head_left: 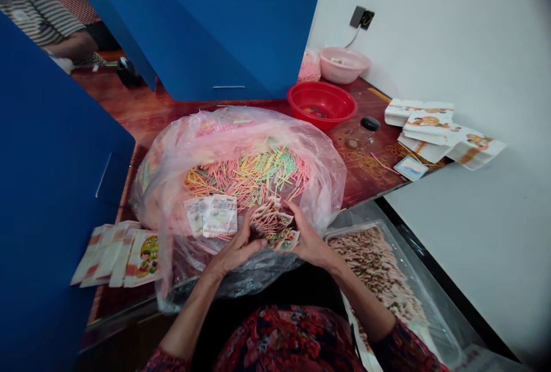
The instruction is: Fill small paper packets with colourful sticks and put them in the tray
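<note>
Between my two hands is a bundle of small printed packets (272, 221), their edges fanned upward. My left hand (239, 249) grips the bundle's left side, thumb along the near edge. Around its right side curl the fingers of my right hand (310, 243). Just beyond lies a heap of thin pink, yellow and green sticks (253, 171) inside a large, clear pinkish plastic bag (166, 157) with its mouth spread wide. Two flat white printed packets (220, 215) rest on the bag's near left part, beside my left hand.
Right of my lap, a clear tray (445, 332) holds many small packets. A red basin (293, 99), pink basin (344, 70), black-lidded jar (364, 134), rubber bands (372, 166) and stacked printed bags (430, 122) occupy the right. More printed bags (116, 257) lie left. Blue partitions (193, 22) enclose the table; another person sits beyond.
</note>
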{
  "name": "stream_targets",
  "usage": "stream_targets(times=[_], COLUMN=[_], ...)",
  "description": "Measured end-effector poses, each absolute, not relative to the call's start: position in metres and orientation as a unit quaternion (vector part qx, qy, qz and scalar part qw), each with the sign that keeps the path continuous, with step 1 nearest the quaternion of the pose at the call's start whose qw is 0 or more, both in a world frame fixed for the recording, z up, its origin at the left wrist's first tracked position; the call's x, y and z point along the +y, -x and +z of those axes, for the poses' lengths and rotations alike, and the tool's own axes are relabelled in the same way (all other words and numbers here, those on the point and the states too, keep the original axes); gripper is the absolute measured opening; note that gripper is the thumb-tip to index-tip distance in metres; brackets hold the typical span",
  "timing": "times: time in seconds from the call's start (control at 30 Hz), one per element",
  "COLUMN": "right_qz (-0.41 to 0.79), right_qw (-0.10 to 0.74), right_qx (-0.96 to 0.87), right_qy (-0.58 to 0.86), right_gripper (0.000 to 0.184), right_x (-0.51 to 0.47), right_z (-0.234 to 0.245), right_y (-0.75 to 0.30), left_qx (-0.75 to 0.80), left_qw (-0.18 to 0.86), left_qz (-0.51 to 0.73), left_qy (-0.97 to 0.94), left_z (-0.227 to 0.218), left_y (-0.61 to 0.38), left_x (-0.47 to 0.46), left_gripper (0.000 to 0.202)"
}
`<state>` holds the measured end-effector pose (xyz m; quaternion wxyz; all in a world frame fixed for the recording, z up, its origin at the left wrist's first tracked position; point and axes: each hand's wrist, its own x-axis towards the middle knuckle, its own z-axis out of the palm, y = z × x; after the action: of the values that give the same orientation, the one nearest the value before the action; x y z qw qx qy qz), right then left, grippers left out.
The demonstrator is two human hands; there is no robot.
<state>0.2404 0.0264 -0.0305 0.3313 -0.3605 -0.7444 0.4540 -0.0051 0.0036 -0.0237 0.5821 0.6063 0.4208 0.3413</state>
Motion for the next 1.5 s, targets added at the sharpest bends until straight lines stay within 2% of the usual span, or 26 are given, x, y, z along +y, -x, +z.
stream_targets(times=[0.3,0.47,0.53,0.63,0.67,0.73,0.83,0.9,1.03,1.2,1.37,1.5], right_qz=[0.529,0.555,0.564,0.592,0.605,0.629,0.660,0.676,0.672,0.618,0.600,0.592], right_qw=[0.307,0.301,0.307,0.313,0.315,0.320,0.338,0.357,0.403,0.379,0.413,0.453], right_qx=[-0.724,-0.710,-0.699,-0.673,-0.661,-0.634,-0.592,-0.570,-0.557,-0.615,-0.617,-0.586], right_qy=[0.319,0.310,0.313,0.313,0.314,0.317,0.315,0.301,0.276,0.311,0.298,0.318], right_gripper=[0.133,0.134,0.134,0.128,0.124,0.115,0.106,0.105,0.112,0.130,0.128,0.127], right_x=[0.045,0.055,0.055,0.054,0.054,0.053,0.052,0.051,0.053,0.062,0.063,0.061], right_z=[-0.029,-0.024,-0.025,-0.030,-0.031,-0.032,-0.026,-0.017,-0.007,-0.021,-0.025,-0.018], right_y=[-0.220,-0.217,-0.217,-0.214,-0.212,-0.207,-0.198,-0.190,-0.180,-0.187,-0.190,-0.171], left_qx=[0.467,0.467,0.439,0.437,0.451,0.474,0.475,0.475,0.468,0.516,0.534,0.534], left_qw=[0.514,0.534,0.536,0.514,0.499,0.464,0.435,0.420,0.392,0.345,0.367,0.360], left_qz=[0.352,0.340,0.346,0.329,0.325,0.336,0.384,0.413,0.441,0.417,0.425,0.471], left_qy=[-0.627,-0.617,-0.633,-0.661,-0.665,-0.669,-0.662,-0.654,-0.658,-0.664,-0.632,-0.602], left_z=[-0.036,-0.021,-0.022,-0.032,-0.037,-0.044,-0.045,-0.038,-0.022,-0.035,-0.048,-0.044], left_y=[-0.004,0.000,0.002,-0.001,-0.003,-0.009,-0.015,-0.015,-0.010,-0.010,-0.017,-0.024], left_x=[0.003,-0.002,-0.004,-0.004,-0.004,-0.002,0.001,0.003,0.011,0.020,0.020,0.022], left_gripper=[0.077,0.072,0.086,0.123,0.129,0.121,0.090,0.080,0.090,0.104,0.109,0.101])
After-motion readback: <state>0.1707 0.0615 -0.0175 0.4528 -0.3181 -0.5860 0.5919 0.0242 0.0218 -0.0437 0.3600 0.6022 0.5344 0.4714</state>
